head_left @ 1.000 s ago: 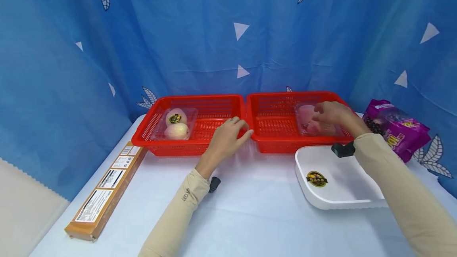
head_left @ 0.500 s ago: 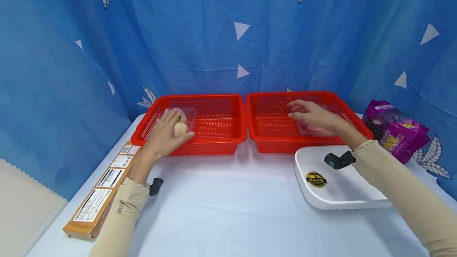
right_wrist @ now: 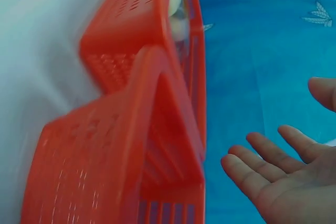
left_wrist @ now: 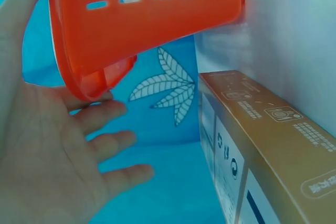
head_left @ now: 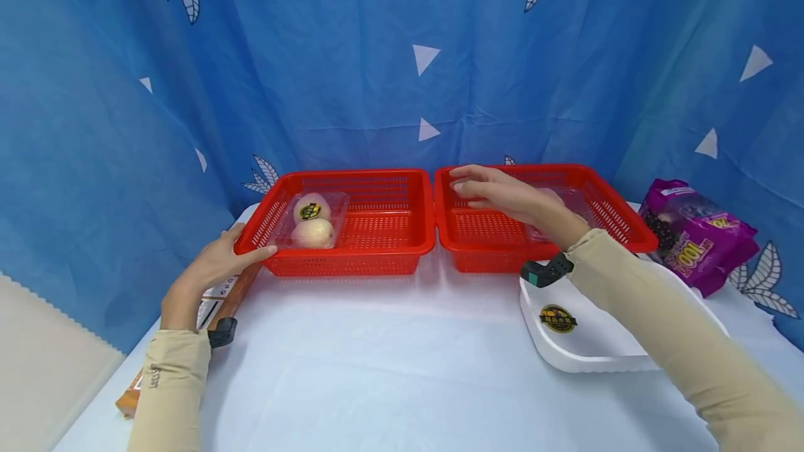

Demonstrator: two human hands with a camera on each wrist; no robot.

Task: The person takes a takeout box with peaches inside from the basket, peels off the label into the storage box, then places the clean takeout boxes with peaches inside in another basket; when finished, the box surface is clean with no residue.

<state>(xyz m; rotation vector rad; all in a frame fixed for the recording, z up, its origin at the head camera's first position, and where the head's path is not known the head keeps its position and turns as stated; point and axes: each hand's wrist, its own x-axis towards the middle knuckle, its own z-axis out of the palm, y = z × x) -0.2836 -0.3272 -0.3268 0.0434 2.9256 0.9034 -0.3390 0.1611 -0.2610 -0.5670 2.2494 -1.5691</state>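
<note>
My left hand [head_left: 210,267] is at the left front corner of a red plastic basket [head_left: 352,252]. In the left wrist view its thumb and spread, mostly straight fingers lie on either side of the basket's rim [left_wrist: 62,51]. Inside sits a clear plastic tray with two pale, round fruits [head_left: 312,233], one bearing a dark label. Over the second red basket [head_left: 496,248] hovers my right hand [head_left: 511,197], empty, its fingers extended and apart from the rim in the right wrist view. A clear pack of pinkish fruit [head_left: 568,201] lies in that basket, partly hidden by the hand.
A long brown box [head_left: 235,295] lies below the left arm. Right of centre stands a white shallow tray [head_left: 587,361] with a round label, partly under the right forearm. Behind it is a purple bag [head_left: 697,236]. A blue curtain [head_left: 352,89] hangs behind the baskets.
My left hand has moved left, from between the baskets, past the fruit tray, to the left basket's outer corner. My right hand has moved left from above the pinkish fruit pack.
</note>
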